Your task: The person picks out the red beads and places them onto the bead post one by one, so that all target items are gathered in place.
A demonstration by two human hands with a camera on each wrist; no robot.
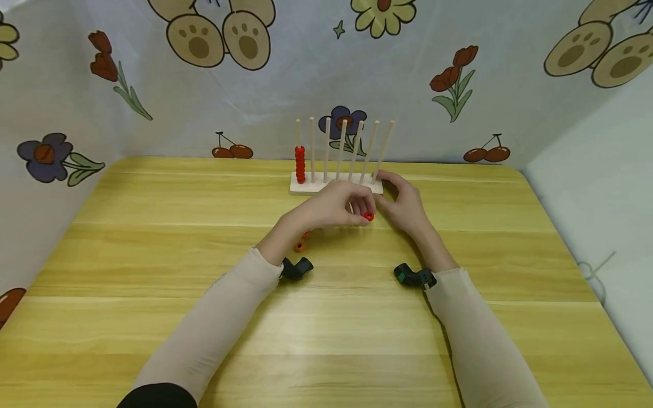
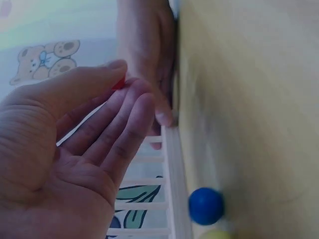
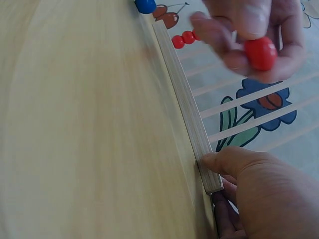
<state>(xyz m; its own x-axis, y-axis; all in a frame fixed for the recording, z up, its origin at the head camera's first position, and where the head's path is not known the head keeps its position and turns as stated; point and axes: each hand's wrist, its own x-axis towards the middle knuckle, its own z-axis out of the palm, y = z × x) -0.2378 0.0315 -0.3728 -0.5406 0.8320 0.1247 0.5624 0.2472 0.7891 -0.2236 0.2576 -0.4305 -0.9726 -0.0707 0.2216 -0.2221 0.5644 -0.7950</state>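
Note:
My left hand (image 1: 336,205) pinches a red bead (image 3: 260,53) between thumb and fingertips, in front of a wooden peg rack. Several upright pegs stand on the rack's pale base (image 1: 317,188). A stack of red beads (image 1: 300,165) sits on the leftmost peg; the others show no beads on their visible parts. With its thumb on the front, my right hand (image 1: 405,207) grips the base's right end, as the right wrist view (image 3: 266,184) shows. My left hand hides part of the base and the table before it.
Orange beads (image 1: 299,247) lie on the table beside the left wrist. In the left wrist view a blue bead (image 2: 206,206) and a partly cut-off yellow bead (image 2: 217,235) lie near the base. A patterned cloth (image 1: 285,102) hangs behind the wooden table (image 1: 347,340).

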